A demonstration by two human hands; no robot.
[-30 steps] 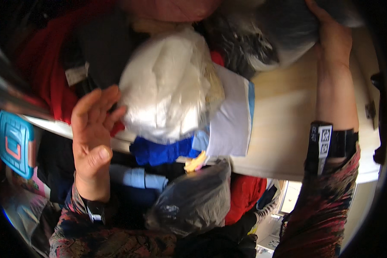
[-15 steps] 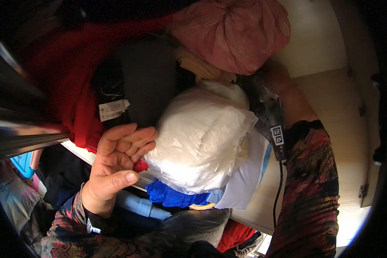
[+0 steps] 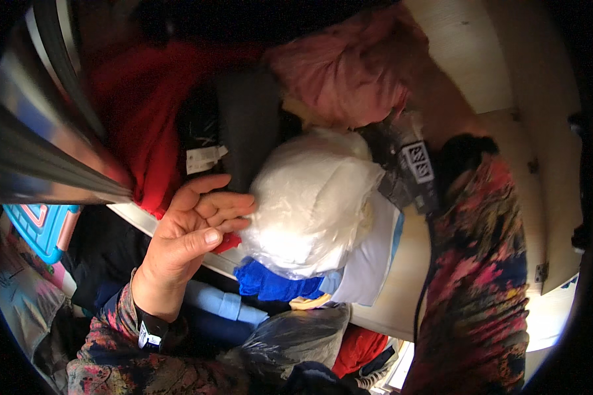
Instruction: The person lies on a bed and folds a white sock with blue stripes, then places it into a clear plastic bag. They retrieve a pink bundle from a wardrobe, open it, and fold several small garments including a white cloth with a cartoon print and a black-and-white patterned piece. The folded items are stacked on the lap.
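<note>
A pale wood cabinet shelf (image 3: 406, 270) is heaped with soft goods; near its middle sits a white plastic-bagged bundle (image 3: 310, 207), and behind that, in shade, a dusty-pink cloth bundle (image 3: 342, 76); the left hand (image 3: 194, 224) stands at the white bundle's left, its fingers curled and slightly parted around nothing, tips close to the plastic, whether touching I cannot tell; the right hand (image 3: 418, 56) reaches to the pink bundle's right edge, but shadow hides its fingers, so I cannot tell whether they grip; to handle this well, I would take a broad, low hold on the pink cloth rather than pinch one fold, and brace the slick bag with a flat left palm, since it could well roll; counted, there is one white bundle, one pink bundle, one royal-blue cloth (image 3: 277, 283), one turquoise-lidded box (image 3: 46, 230), one white garment label (image 3: 205, 158) and two black wristbands (image 3: 153, 332).
</note>
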